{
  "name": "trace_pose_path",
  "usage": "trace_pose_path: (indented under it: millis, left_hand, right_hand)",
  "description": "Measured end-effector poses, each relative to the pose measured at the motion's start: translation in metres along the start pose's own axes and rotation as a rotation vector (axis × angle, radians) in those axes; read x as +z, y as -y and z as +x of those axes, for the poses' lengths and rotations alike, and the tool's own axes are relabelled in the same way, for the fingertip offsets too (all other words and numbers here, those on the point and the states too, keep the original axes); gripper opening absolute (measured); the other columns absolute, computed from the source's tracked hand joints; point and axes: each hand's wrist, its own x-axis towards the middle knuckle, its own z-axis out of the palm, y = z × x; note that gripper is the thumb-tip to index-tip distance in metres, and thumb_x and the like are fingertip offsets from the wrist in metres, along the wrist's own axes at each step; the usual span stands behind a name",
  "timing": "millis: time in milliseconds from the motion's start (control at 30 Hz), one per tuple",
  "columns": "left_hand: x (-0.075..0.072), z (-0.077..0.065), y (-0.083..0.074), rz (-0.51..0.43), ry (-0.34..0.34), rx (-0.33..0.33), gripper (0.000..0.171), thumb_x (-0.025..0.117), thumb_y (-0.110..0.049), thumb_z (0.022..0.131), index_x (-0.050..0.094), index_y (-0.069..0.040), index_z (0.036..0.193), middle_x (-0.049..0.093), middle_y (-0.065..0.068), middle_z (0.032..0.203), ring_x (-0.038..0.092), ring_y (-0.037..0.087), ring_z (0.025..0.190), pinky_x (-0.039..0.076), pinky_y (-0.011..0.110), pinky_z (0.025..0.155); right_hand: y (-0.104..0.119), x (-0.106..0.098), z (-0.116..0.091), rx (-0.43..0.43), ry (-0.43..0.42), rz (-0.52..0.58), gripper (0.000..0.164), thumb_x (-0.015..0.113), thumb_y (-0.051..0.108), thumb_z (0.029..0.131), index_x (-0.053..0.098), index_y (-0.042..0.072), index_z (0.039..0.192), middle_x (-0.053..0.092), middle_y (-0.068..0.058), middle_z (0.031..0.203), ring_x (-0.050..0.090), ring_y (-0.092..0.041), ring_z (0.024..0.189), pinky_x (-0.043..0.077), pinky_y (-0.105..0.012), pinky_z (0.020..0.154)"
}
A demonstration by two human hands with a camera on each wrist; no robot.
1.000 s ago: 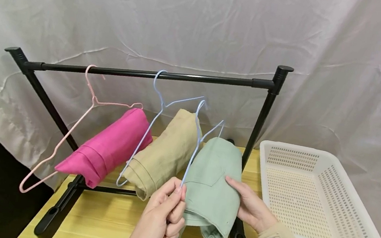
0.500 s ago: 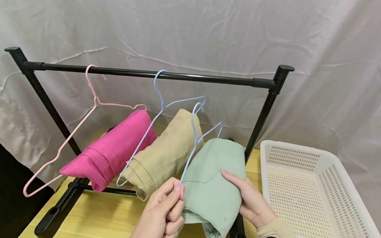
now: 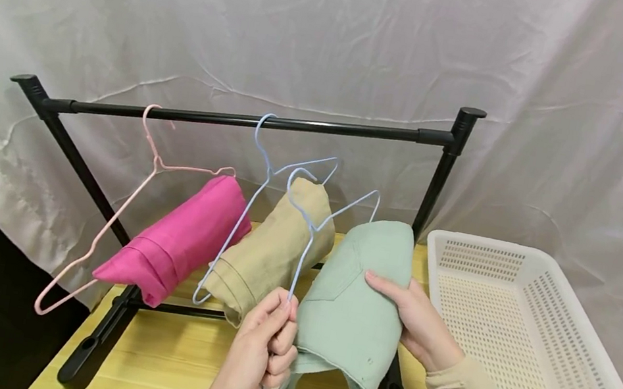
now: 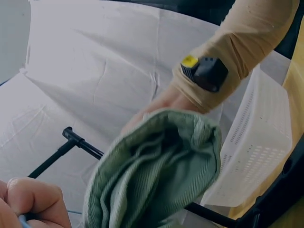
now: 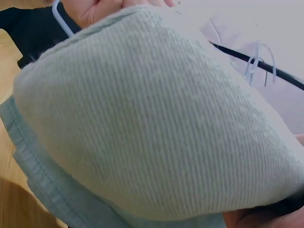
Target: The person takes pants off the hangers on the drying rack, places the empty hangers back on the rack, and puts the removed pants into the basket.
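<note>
My left hand pinches the lower left corner of a light blue clothes hanger, whose hook tips left in front of the beige cloth. Pale green folded trousers hang over this hanger. On their right side my right hand grips them, thumb on top and the other fingers hidden behind. In the left wrist view the layered open end of the trousers faces the camera, with left-hand fingers at the lower left. Ribbed green fabric fills most of the right wrist view.
A black rack stands on the wooden table. From its bar hang a pink hanger with folded magenta cloth and a blue hanger with folded beige cloth. A white basket stands at right.
The held hanger has turned, its hook swinging left and its far arm showing wider. My right hand and the green trousers have shifted slightly right. My left hand keeps its pinch.
</note>
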Motion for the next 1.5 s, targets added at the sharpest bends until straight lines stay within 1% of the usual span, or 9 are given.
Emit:
trace_pose_path:
  millis: [167, 233, 400, 500, 667, 867, 1033, 1333, 1500]
  left_hand:
    - [-0.007, 0.002, 0.003, 0.013, -0.026, 0.0, 0.028, 0.038, -0.037, 0.109, 0.04, -0.012, 0.097, 0.014, -0.006, 0.06, 0.014, 0.003, 0.043, 0.011, 0.017, 0.035]
    - [-0.01, 0.002, 0.004, -0.015, -0.016, -0.001, 0.027, 0.038, -0.036, 0.109, 0.04, -0.012, 0.096, 0.014, -0.006, 0.06, 0.013, 0.003, 0.043, 0.011, 0.017, 0.034]
    - [-0.019, 0.0, 0.005, -0.12, 0.034, 0.008, 0.023, 0.034, -0.029, 0.111, 0.041, -0.013, 0.096, 0.013, -0.006, 0.06, 0.011, 0.004, 0.043, 0.008, 0.017, 0.034]
    - [-0.022, -0.001, 0.006, -0.127, 0.03, -0.004, 0.022, 0.035, -0.029, 0.111, 0.042, -0.014, 0.096, 0.013, -0.007, 0.06, 0.011, 0.004, 0.043, 0.009, 0.017, 0.034]
    - [-0.023, -0.002, 0.007, -0.123, -0.002, -0.033, 0.022, 0.036, -0.03, 0.11, 0.043, -0.015, 0.096, 0.013, -0.007, 0.06, 0.013, 0.003, 0.043, 0.01, 0.017, 0.034]
    - [-0.024, -0.004, 0.007, -0.146, -0.008, -0.056, 0.021, 0.038, -0.029, 0.11, 0.044, -0.015, 0.095, 0.014, -0.007, 0.06, 0.013, 0.002, 0.043, 0.009, 0.017, 0.035]
    - [-0.026, -0.005, 0.009, -0.161, -0.022, -0.077, 0.02, 0.039, -0.029, 0.11, 0.044, -0.016, 0.096, 0.014, -0.007, 0.06, 0.013, 0.002, 0.043, 0.01, 0.017, 0.035]
    - [-0.028, -0.004, 0.011, -0.19, -0.026, -0.096, 0.02, 0.038, -0.029, 0.11, 0.044, -0.017, 0.095, 0.013, -0.007, 0.06, 0.012, 0.002, 0.044, 0.011, 0.016, 0.036]
    - [-0.029, -0.003, 0.014, -0.202, -0.026, -0.097, 0.019, 0.038, -0.028, 0.11, 0.045, -0.017, 0.096, 0.012, -0.007, 0.06, 0.011, 0.002, 0.044, 0.011, 0.016, 0.036]
  right_hand:
    - [0.007, 0.004, -0.007, -0.019, 0.003, -0.034, 0.041, 0.06, 0.031, 0.101, 0.043, 0.009, 0.131, 0.07, -0.001, 0.11, 0.072, -0.019, 0.097, 0.06, -0.041, 0.085]
    - [0.01, 0.005, -0.01, -0.028, 0.003, -0.044, 0.04, 0.06, 0.031, 0.101, 0.043, 0.01, 0.13, 0.07, -0.001, 0.109, 0.072, -0.019, 0.096, 0.06, -0.041, 0.084]
    - [0.018, 0.007, -0.017, -0.053, 0.0, -0.054, 0.032, 0.061, 0.029, 0.1, 0.048, 0.012, 0.124, 0.072, 0.0, 0.106, 0.073, -0.018, 0.094, 0.06, -0.04, 0.083]
    - [0.023, 0.008, -0.021, -0.065, 0.009, -0.056, 0.03, 0.06, 0.028, 0.101, 0.049, 0.012, 0.124, 0.072, 0.0, 0.106, 0.073, -0.017, 0.095, 0.06, -0.04, 0.083]
    - [0.029, 0.01, -0.027, -0.089, 0.024, -0.057, 0.033, 0.059, 0.025, 0.102, 0.045, 0.013, 0.129, 0.07, 0.0, 0.11, 0.073, -0.018, 0.098, 0.06, -0.042, 0.085]
    - [0.038, 0.011, -0.035, -0.104, 0.011, -0.065, 0.032, 0.06, 0.025, 0.101, 0.048, 0.012, 0.127, 0.07, -0.001, 0.11, 0.073, -0.018, 0.098, 0.06, -0.041, 0.085]
    - [0.047, 0.012, -0.042, -0.13, 0.019, -0.048, 0.029, 0.06, 0.022, 0.101, 0.049, 0.012, 0.127, 0.071, 0.0, 0.109, 0.073, -0.018, 0.097, 0.06, -0.041, 0.085]
    - [0.061, 0.011, -0.057, -0.158, 0.02, -0.063, 0.028, 0.058, 0.02, 0.102, 0.047, 0.012, 0.127, 0.071, 0.0, 0.108, 0.074, -0.018, 0.096, 0.061, -0.042, 0.083]
    - [0.067, 0.008, -0.066, -0.208, 0.007, -0.067, 0.029, 0.056, 0.016, 0.103, 0.044, 0.013, 0.129, 0.07, 0.0, 0.11, 0.073, -0.018, 0.096, 0.061, -0.042, 0.082]
